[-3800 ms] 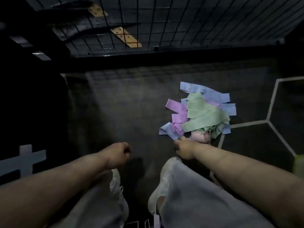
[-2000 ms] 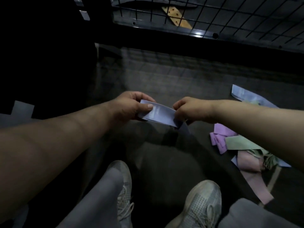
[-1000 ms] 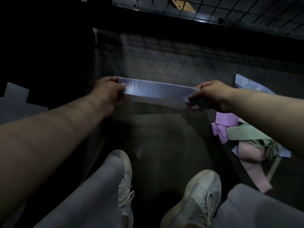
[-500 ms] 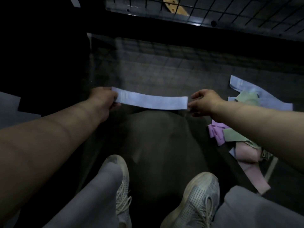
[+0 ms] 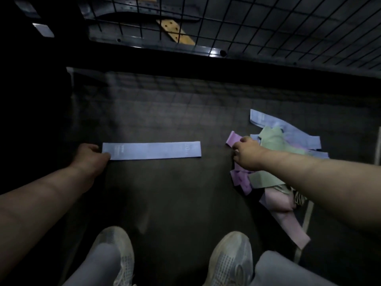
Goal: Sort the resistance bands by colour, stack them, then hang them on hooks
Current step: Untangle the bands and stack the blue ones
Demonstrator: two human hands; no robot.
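Observation:
A blue resistance band [image 5: 151, 150] lies flat and straight on the dark floor mat [image 5: 165, 199]. My left hand [image 5: 90, 156] pinches its left end, thumb on top. At the right lies a mixed pile of bands [image 5: 276, 162]: blue, green, purple and pink, overlapping. My right hand [image 5: 246, 152] is at the pile's left edge, its fingers curled over a purple band [image 5: 233, 139]; whether it grips that band is hidden by the hand.
A black wire grid panel [image 5: 247, 27] stands at the far edge of the mat, with a wooden strip [image 5: 175, 32] behind it. My two white shoes [image 5: 231, 259] are at the bottom. White floor lines [image 5: 307, 219] run at the right.
The blue band, held stretched between both hands, now lies flat on the mat. My right hand let go of its right end and moved right to the pile.

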